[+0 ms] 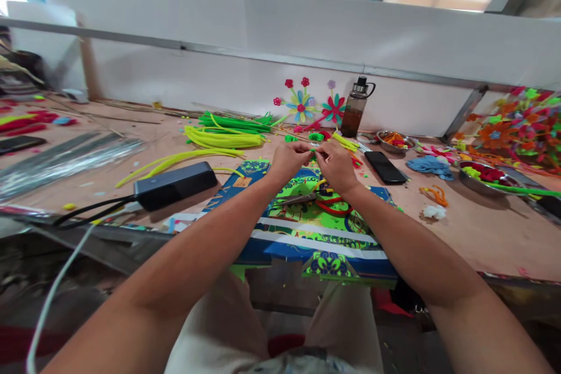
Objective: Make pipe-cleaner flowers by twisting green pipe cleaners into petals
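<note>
My left hand [290, 160] and my right hand [338, 165] meet above the patterned blue and green mat [329, 262], fingertips pinched close together. Between them shows a tiny bit of green, too small to make out fully; both hands seem closed on it. Below the hands, scissors [335, 207] with red handles lie on the mat, blades pointing left. Yellow-green fuzzy stems [223, 138] and a bundle of green stems [236, 123] rest beyond my left hand. Short yellow pieces [345, 141] lie just past my right hand.
A power bank [175, 185] with a cable lies left of the mat. On the right are a phone [384, 167], a blue cloth-like bundle [430, 167] and metal bowls [491, 187]. A bottle [354, 108] and fuzzy flowers [300, 106] stand near the white back panel.
</note>
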`<state>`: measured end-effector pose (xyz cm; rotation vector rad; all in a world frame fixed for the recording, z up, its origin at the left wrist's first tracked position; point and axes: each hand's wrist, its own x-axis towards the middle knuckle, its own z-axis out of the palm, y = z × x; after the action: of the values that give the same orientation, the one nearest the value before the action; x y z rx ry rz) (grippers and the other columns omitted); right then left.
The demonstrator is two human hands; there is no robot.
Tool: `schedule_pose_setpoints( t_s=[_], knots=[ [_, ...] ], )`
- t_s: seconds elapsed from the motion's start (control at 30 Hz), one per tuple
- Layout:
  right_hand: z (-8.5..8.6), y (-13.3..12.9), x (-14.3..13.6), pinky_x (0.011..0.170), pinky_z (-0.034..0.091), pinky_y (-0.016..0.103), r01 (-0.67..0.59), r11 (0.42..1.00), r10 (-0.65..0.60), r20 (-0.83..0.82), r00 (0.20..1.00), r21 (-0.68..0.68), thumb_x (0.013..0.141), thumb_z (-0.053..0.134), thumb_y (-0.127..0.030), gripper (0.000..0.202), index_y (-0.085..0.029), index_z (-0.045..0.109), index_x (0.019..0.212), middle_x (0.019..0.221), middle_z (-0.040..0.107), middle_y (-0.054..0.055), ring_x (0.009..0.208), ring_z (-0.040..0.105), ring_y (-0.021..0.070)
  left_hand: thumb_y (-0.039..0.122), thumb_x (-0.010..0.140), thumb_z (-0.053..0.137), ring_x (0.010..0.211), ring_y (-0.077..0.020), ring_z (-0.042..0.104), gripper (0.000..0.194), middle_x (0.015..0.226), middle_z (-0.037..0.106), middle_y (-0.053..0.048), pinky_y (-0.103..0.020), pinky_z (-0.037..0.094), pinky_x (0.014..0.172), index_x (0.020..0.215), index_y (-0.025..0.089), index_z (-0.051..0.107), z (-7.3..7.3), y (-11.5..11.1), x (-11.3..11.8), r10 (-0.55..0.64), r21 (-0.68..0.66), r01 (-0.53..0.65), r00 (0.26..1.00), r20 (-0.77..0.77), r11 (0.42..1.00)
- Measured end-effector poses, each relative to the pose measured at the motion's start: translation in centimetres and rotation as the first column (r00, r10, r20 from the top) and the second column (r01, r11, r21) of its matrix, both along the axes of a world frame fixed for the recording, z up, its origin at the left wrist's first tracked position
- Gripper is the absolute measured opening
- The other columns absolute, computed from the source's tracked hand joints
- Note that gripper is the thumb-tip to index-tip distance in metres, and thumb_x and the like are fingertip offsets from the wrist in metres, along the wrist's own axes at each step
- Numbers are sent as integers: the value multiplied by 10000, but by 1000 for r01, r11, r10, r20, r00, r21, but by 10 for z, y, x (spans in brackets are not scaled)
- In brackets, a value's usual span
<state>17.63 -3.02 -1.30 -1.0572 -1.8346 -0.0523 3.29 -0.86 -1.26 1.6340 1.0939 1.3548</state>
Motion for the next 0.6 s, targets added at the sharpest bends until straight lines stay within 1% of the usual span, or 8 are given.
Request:
schedule_pose_setpoints(
  t_s=[0.07, 0.13, 0.17, 0.27, 0.33, 0.43, 0.53, 0.6],
  knots=[
    [0, 1, 0, 744, 427, 316, 20, 999, -21, -41, 999, -35, 771, 530, -168, 104, -190, 592, 690, 766, 618, 47, 784, 552, 190, 216, 654, 682, 541, -112, 566, 70, 532, 625, 6, -210, 419, 534, 618, 156, 688, 1, -1, 0, 21, 47, -19, 998, -51, 999],
    [-1, 5, 0, 677, 428, 295, 27, 990, -53, -183, 982, -138, 753, 538, -195, 98, -191, 578, 663, 683, 603, 17, 686, 543, 165, 236, 663, 689, 585, -119, 586, 81, 592, 660, -4, -218, 435, 567, 652, 157, 702, 1, -2, 1, 11, 85, -6, 999, -50, 996],
    [-1, 7, 0, 641, 426, 283, 11, 980, -66, -276, 959, -198, 747, 544, -220, 97, -190, 576, 660, 648, 595, 4, 640, 536, 152, 251, 658, 701, 605, -123, 594, 99, 630, 677, -9, -224, 446, 585, 686, 156, 710, 0, -2, 2, -13, 85, 15, 1000, -22, 996],
    [-5, 14, 1, 565, 417, 257, -106, 940, -83, -519, 851, -324, 729, 573, -309, 133, -186, 577, 680, 593, 582, -19, 558, 528, 128, 274, 600, 760, 643, -131, 605, 245, 714, 703, -21, -244, 475, 618, 809, 152, 722, -5, 1, 5, -117, 15, 116, 986, 120, 993],
    [-8, 16, 0, 545, 417, 249, -184, 916, -75, -605, 793, -355, 711, 596, -350, 167, -187, 572, 688, 576, 574, -26, 535, 528, 121, 285, 582, 779, 637, -131, 601, 275, 697, 695, -24, -243, 467, 602, 816, 152, 722, -9, 4, 5, -144, -45, 154, 975, 167, 987],
    [-10, 17, -1, 548, 433, 250, -239, 896, -56, -629, 775, -375, 685, 621, -355, 175, -186, 578, 709, 589, 584, -23, 545, 546, 127, 313, 611, 769, 594, -123, 583, 225, 636, 670, -19, -238, 442, 564, 767, 159, 717, -12, 7, 3, -103, -97, 124, 976, 192, 988],
    [-11, 16, -1, 593, 457, 265, -202, 922, -17, -555, 832, -331, 678, 621, -309, 148, -184, 609, 757, 671, 623, -6, 612, 574, 140, 300, 640, 741, 547, -105, 551, 186, 620, 661, -12, -232, 434, 545, 758, 158, 718, -13, 9, 1, -104, -78, 118, 980, 169, 990],
    [-11, 15, 0, 645, 469, 278, -166, 947, 17, -473, 881, -276, 694, 608, -285, 127, -185, 623, 769, 724, 641, 5, 661, 586, 146, 288, 653, 719, 545, -102, 552, 166, 632, 667, -10, -229, 438, 547, 752, 156, 720, -13, 9, -1, -102, -49, 108, 988, 113, 993]
  ],
)
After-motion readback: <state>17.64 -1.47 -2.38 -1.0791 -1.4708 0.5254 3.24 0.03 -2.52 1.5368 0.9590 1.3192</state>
